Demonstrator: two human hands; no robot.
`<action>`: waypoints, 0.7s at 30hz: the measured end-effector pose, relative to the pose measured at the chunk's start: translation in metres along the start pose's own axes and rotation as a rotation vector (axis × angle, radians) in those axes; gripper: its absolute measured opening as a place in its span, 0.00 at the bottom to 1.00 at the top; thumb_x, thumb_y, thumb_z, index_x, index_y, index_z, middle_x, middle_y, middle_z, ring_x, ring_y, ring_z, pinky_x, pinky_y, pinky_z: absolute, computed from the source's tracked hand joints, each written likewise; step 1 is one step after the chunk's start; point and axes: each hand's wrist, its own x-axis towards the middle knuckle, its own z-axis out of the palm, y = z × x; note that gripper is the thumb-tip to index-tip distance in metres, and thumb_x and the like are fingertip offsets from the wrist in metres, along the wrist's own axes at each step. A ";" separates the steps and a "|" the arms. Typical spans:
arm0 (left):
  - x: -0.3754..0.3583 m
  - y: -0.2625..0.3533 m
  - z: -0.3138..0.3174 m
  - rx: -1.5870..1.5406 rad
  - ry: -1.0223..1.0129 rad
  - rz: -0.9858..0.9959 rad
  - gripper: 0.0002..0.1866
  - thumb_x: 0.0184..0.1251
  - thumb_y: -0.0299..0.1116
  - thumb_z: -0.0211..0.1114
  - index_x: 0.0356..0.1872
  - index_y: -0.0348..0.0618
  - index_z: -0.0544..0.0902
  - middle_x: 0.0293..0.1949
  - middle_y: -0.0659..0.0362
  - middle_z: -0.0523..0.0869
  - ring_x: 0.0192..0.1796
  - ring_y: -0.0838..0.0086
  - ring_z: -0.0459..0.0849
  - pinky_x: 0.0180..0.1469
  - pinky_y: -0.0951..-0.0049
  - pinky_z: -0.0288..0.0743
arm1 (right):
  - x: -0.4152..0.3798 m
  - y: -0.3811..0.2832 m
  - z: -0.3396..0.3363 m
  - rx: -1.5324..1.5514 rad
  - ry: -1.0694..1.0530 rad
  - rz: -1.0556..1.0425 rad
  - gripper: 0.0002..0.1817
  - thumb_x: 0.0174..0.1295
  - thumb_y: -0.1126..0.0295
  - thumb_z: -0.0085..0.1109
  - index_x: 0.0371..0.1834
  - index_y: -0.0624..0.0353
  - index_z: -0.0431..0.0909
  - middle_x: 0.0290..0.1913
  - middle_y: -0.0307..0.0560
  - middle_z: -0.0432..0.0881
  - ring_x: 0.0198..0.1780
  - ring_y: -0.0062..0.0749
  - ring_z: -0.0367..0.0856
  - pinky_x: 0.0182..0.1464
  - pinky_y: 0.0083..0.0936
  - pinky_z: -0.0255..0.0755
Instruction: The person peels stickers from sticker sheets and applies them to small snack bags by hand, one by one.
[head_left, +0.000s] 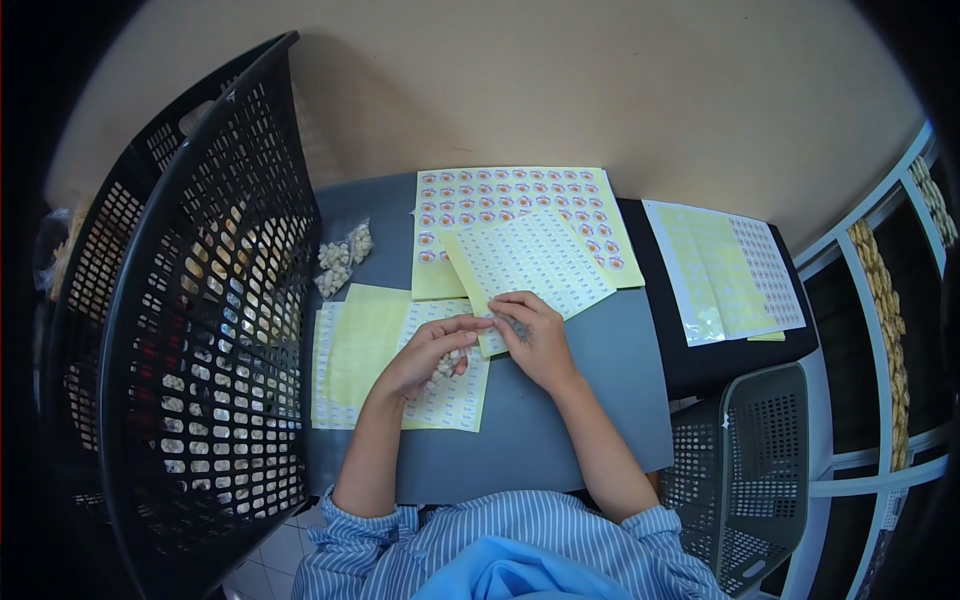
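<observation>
My left hand [432, 352] is curled round a small clear bag of pale, nut-like pieces [447, 368], with its index finger stretched toward the right fingertips. My right hand [533, 338] lies over the lower corner of a sheet of small printed labels [530, 255]. Its thumb and fingers are bent into a pinch; whatever sits between them is too small to make out. The label sheet rests askew on a yellow sheet of round red-and-orange stickers [515, 185]. More label sheets [455, 405] lie under my left hand.
Filled clear bags [335, 265] lie at the grey table's [580, 420] left. A tall black perforated basket [215, 300] full of bags stands beside them. Further sticker sheets [740, 270] are on a black surface at right, above a dark basket [765, 470]. A white-framed rack [885, 350] stands far right.
</observation>
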 end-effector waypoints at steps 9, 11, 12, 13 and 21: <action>0.001 0.000 0.003 -0.029 0.009 0.014 0.18 0.59 0.34 0.57 0.49 0.37 0.72 0.23 0.66 0.73 0.19 0.86 0.69 0.23 0.87 0.65 | 0.001 -0.002 0.004 0.122 0.056 0.089 0.09 0.50 0.80 0.58 0.36 0.68 0.77 0.39 0.50 0.79 0.38 0.39 0.80 0.41 0.25 0.74; 0.000 0.001 0.004 -0.028 0.005 0.020 0.17 0.59 0.34 0.57 0.48 0.38 0.72 0.22 0.67 0.72 0.20 0.87 0.69 0.23 0.87 0.64 | 0.000 0.001 0.005 0.106 0.051 0.046 0.09 0.50 0.80 0.58 0.35 0.68 0.77 0.39 0.50 0.79 0.39 0.37 0.80 0.41 0.25 0.74; 0.000 0.001 0.004 -0.027 0.002 0.026 0.15 0.59 0.34 0.57 0.46 0.40 0.71 0.21 0.67 0.71 0.20 0.87 0.69 0.23 0.87 0.64 | 0.000 0.001 0.004 0.106 0.051 0.047 0.09 0.50 0.80 0.58 0.35 0.68 0.77 0.39 0.50 0.79 0.39 0.37 0.80 0.41 0.25 0.74; 0.000 0.000 0.003 -0.027 0.001 0.026 0.15 0.59 0.34 0.57 0.46 0.40 0.71 0.21 0.67 0.71 0.20 0.87 0.69 0.23 0.87 0.64 | 0.000 0.001 0.004 0.102 0.044 0.045 0.09 0.50 0.80 0.58 0.35 0.68 0.77 0.39 0.50 0.79 0.39 0.37 0.80 0.41 0.25 0.74; 0.003 -0.006 -0.002 -0.104 0.004 -0.008 0.11 0.61 0.33 0.56 0.42 0.40 0.73 0.26 0.66 0.73 0.22 0.86 0.71 0.24 0.86 0.64 | -0.001 0.000 0.005 0.148 0.021 0.110 0.07 0.49 0.81 0.58 0.33 0.68 0.77 0.39 0.49 0.78 0.39 0.36 0.81 0.42 0.25 0.75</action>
